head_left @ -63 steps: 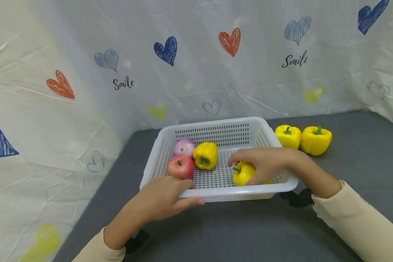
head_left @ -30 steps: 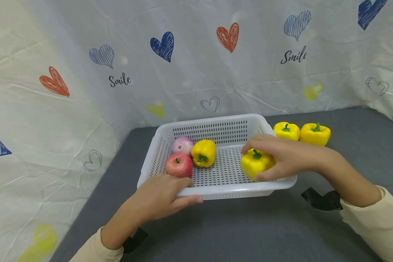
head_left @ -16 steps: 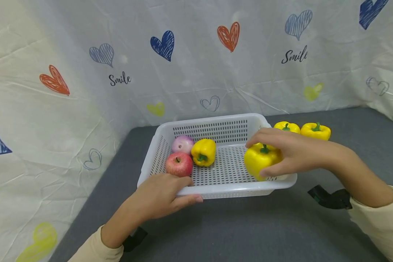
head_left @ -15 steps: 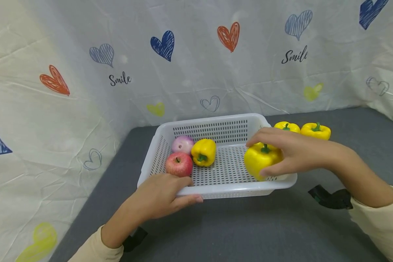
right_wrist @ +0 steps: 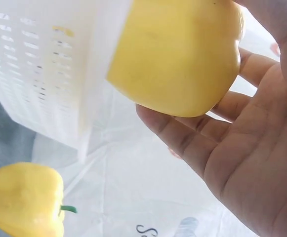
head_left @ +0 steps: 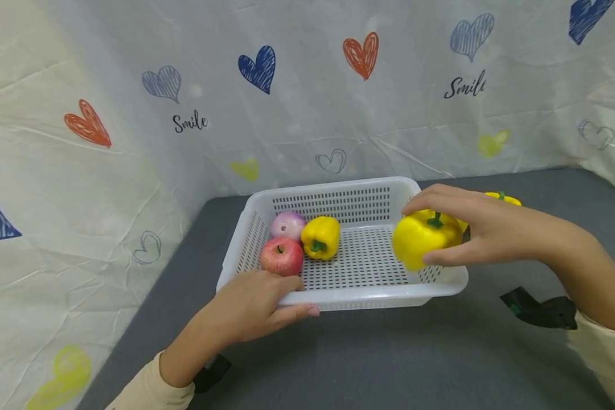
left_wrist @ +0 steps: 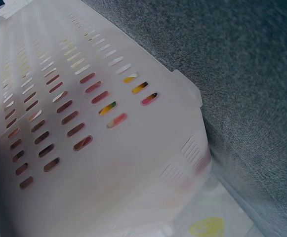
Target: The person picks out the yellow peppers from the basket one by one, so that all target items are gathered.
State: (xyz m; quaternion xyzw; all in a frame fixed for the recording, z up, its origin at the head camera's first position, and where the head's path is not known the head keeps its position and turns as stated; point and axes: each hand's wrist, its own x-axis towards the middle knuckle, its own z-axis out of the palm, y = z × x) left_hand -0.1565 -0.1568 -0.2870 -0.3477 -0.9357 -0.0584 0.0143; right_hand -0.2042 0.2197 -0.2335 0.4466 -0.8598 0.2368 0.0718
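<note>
1. And here it is at the basket's right end: the right hand (head_left: 479, 228) has its grip round a yellow pepper (head_left: 420, 242), thumb on the near side, fingers on the far side, green stem (head_left: 434, 220) up!
2. Where is that pepper? It's over the right side of the basket (head_left: 359, 294), overlapping the right wall in the head view; exactly how high, these angles can't settle.
3. Down at the front rim, the left hand (head_left: 256, 304) has a grip of its own, closed over the edge with the thumb outside, most likely steadying the basket.
4. Inside, 3 things sit bunched at the left: an apple (head_left: 282, 257) nearest the left hand, an onion (head_left: 288, 226) behind it, and a basket pepper (head_left: 321, 238) just beside them.
5. Look past the right hand to the grey bench (head_left: 369, 353): a bench pepper (head_left: 509, 200) peeks out, mostly hidden, with a bit more yellow closer in, behind the held pepper.
6. The step in hand? It reads as a carry across the right wall, probably outward to the bench; a single moment can't prove the direction.
7. On that reading, the next move calls for lift enough to clear the rim, then a gentle set-down beside the bench pepper without knocking it.
8. The risk, by this judgement: a low pass could clip the wall, so the left hand's hold matters.
</note>
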